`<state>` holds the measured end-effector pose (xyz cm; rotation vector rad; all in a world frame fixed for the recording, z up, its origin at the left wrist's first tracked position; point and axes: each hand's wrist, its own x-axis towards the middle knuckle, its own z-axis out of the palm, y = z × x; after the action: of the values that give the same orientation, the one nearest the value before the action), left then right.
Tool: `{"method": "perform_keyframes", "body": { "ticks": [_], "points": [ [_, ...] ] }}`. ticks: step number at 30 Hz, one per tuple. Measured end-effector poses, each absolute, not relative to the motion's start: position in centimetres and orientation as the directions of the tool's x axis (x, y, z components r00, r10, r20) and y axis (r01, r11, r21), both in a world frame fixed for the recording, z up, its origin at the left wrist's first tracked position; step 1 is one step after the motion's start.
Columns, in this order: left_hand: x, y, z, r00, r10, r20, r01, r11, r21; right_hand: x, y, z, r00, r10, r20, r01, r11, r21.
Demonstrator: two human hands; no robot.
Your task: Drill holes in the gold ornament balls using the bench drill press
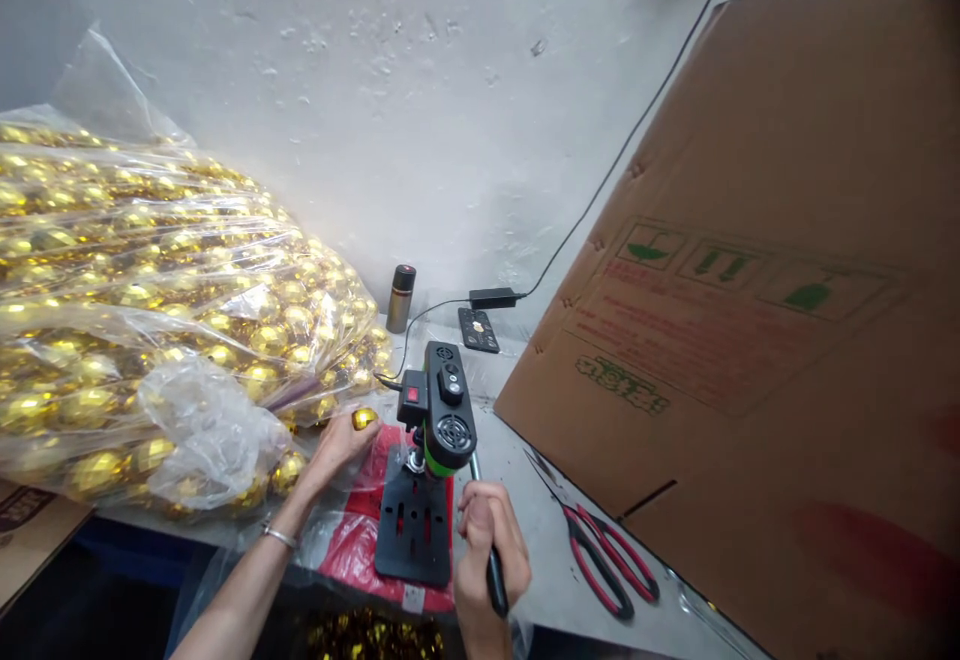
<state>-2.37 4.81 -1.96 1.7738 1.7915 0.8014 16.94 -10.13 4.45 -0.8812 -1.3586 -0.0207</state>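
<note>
A small black-and-green bench drill press [450, 400] stands on a slotted black base plate [414, 535]. My right hand [491, 545] is wrapped around the black grip of its lever [496, 588], on the press's right side. To the left of the press, my left hand [337, 448] pinches a shiny gold ball [364, 419] at its fingertips. A bracelet circles the left wrist. Red plastic [352, 540] lies beneath the base plate. The base plate carries no ball that I can see.
A large clear bag of gold balls [150, 270] fills the left. Red-handled scissors [600, 550] lie right of the press, before a big cardboard box [750, 290]. Behind are a spray can [401, 298], a phone [478, 330] and a power adapter [495, 297]. Gold pieces [375, 635] lie below the table edge.
</note>
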Motion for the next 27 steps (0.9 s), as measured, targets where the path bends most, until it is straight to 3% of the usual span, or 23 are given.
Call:
{"method": "perform_keyframes", "body": {
  "ticks": [4, 10, 17, 27],
  "points": [
    [-2.2, 2.3, -1.6, -0.035, 0.989, 0.146, 0.606, -0.095, 0.789, 17.0, -10.2, 5.5, 0.253, 0.486, 0.837, 0.497, 0.676, -0.543],
    [0.2, -3.6, -3.3, 0.098, 0.991, 0.089, 0.381, -0.12, 0.917, 17.2, -10.3, 6.3, 0.265, 0.533, 0.804, 0.506, 0.633, -0.586],
    [2.0, -5.9, -4.0, 0.323, 0.946, 0.022, 0.536, -0.203, 0.82, 17.0, -10.4, 6.7, 0.265, 0.508, 0.819, 0.525, 0.636, -0.565],
    [4.2, -5.2, -2.3, 0.341, 0.94, -0.03, 0.72, -0.24, 0.651, 16.9, -10.9, 7.1, 0.27, 0.534, 0.801, 0.506, 0.629, -0.59]
  ]
}}
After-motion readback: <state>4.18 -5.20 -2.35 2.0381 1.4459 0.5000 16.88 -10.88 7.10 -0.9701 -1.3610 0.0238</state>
